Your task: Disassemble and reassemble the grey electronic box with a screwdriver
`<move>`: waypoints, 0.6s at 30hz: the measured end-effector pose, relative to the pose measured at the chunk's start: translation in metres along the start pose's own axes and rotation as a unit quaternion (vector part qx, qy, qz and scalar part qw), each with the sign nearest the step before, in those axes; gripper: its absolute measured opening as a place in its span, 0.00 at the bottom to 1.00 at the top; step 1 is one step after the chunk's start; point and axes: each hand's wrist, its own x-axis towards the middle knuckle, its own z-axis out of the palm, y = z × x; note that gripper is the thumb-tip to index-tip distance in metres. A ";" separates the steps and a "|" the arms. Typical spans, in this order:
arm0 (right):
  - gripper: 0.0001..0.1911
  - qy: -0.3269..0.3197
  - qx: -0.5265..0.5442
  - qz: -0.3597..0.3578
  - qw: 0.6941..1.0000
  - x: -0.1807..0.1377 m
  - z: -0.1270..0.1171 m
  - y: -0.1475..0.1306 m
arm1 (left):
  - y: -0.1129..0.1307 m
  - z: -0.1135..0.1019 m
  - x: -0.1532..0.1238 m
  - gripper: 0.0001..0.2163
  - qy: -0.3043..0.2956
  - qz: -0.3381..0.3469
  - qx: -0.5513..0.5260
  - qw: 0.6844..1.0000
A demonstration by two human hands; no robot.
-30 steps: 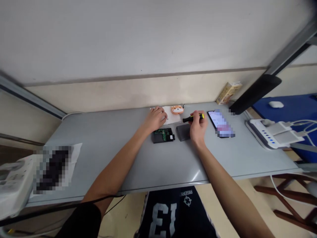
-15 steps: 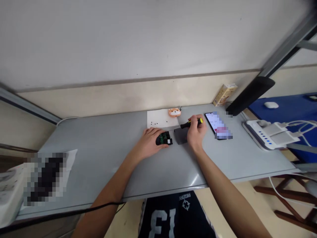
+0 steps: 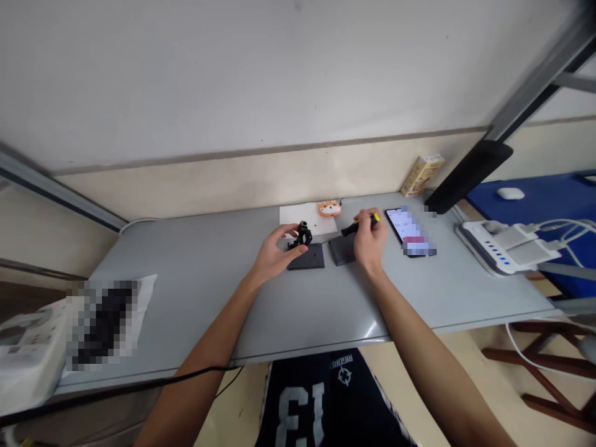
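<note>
My left hand point(image 3: 274, 251) pinches a small green circuit board point(image 3: 302, 236), lifted up on edge above a dark flat case half point(image 3: 308, 257) that lies on the grey table point(image 3: 209, 292). My right hand point(image 3: 369, 239) is closed around a black screwdriver with a yellow end point(image 3: 358, 225), resting beside a second dark case piece point(image 3: 342, 249). Behind them lies a white paper sheet point(image 3: 305, 217) with tiny dark specks on it, and an orange animal-shaped item point(image 3: 329, 208) sits at its right edge.
A phone point(image 3: 410, 233) with a lit screen lies right of my right hand. A small carton point(image 3: 421, 175) and a black lamp head point(image 3: 470, 174) stand at the back right. A white power strip point(image 3: 500, 248) sits at the right edge, a white device point(image 3: 28, 354) at the left.
My left hand came back from the paper sheet, took hold of the circuit board in its case and lifted it out on edge, leaving the case half flat. The right hand stayed put with the screwdriver.
</note>
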 end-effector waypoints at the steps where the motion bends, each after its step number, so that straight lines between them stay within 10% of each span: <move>1: 0.17 -0.031 -0.021 -0.015 0.999 -0.003 0.001 0.000 | 0.001 0.000 0.000 0.24 0.000 0.002 -0.003 1.000; 10: 0.16 -0.062 -0.122 -0.058 0.989 -0.012 0.001 0.000 | 0.027 0.009 -0.017 0.27 -0.010 0.074 0.052 0.996; 18: 0.17 -0.043 -0.083 -0.049 0.994 -0.008 0.001 -0.001 | 0.046 0.018 -0.062 0.26 -0.185 0.132 0.253 0.940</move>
